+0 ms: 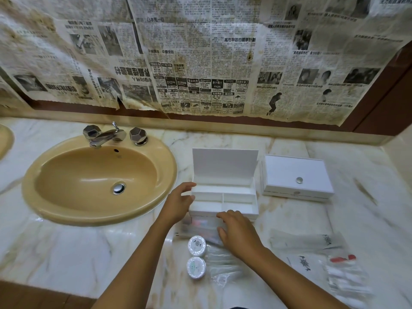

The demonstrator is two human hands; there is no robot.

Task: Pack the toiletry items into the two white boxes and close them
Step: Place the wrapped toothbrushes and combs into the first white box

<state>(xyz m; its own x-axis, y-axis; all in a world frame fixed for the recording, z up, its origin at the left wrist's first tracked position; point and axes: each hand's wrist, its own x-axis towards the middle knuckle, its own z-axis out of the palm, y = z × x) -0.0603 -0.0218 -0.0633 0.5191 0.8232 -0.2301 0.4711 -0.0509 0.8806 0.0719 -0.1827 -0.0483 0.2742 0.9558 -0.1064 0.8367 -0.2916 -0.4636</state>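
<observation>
The open white compartmented box (223, 198) lay long axis left-right, lid upright rearward; the relaxed left hand (178, 202) touched its left end, the right hand (239, 234) hovered loose-fingered before it.

Bench (89, 253): polished, veined marble. Basin (66, 210): glossy tan ceramic. Tap (104, 136): mirror-bright faceted metal. Open box (223, 210): smooth matt white. Sachets (223, 264): clear, crinkled plastic film. Wall covering (200, 52): yellowed, stained newspaper.
</observation>
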